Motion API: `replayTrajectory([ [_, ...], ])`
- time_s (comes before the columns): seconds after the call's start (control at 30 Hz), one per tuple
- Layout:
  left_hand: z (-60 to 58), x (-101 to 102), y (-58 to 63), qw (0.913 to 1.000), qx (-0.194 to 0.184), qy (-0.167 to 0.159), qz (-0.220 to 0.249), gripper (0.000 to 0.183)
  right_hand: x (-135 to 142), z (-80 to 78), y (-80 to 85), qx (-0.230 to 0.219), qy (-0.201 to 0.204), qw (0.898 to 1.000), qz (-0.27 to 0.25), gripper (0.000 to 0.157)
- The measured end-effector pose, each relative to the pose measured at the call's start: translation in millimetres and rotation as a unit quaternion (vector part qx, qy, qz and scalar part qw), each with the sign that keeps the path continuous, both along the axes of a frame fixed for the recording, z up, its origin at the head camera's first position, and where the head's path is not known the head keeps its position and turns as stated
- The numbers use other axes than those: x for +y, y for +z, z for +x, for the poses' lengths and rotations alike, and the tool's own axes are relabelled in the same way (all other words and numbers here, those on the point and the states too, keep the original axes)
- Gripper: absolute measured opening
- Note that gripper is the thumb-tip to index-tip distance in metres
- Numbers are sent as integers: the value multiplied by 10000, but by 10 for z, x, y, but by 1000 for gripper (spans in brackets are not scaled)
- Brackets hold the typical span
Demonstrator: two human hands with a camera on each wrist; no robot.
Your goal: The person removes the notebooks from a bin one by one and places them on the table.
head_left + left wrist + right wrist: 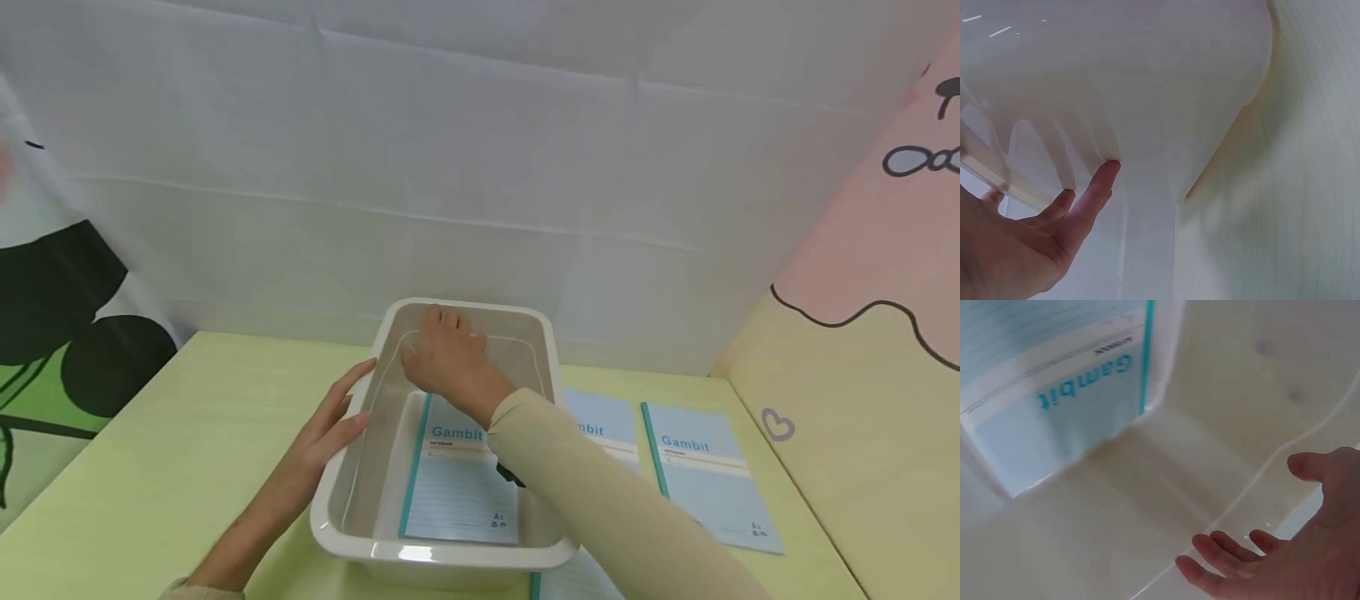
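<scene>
A white plastic tub (351,467) stands on the table. Flat on its bottom lies a light blue Gambit notebook (461,492) with a teal spine, partly covered by my right forearm in the head view. My left hand (322,437) touches the tub's left side, its extended fingers (1094,190) against the outer wall in the left wrist view. Over the far end of the tub's inside is my right hand (450,354). Its fingers (1216,553) are loosely bent with nothing between them, near the tub wall and apart from the notebook.
Right of the tub lies another Gambit notebook (603,417), partly hidden by the tub and my sleeve. A further one (712,475) lies at the table's right side. Part of a notebook (573,579) shows at the near edge. A pale curtain (480,208) hangs behind the table.
</scene>
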State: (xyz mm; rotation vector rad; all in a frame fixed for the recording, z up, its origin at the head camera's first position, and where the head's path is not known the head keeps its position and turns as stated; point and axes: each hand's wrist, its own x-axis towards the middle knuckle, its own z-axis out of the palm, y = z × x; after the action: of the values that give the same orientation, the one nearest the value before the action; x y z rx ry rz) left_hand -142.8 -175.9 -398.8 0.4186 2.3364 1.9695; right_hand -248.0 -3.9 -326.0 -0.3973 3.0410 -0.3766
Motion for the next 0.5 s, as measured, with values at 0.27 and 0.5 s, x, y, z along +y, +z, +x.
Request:
replayTrajectory([
  [0.27,3,17,-5,10000,-13,18,33,59,-19,24,-264,-421,-251,9970,591,79],
  [0.5,16,13,7,10000,-14,-22,38,58,-36,38,-440,-396,-541,9937,902,80],
])
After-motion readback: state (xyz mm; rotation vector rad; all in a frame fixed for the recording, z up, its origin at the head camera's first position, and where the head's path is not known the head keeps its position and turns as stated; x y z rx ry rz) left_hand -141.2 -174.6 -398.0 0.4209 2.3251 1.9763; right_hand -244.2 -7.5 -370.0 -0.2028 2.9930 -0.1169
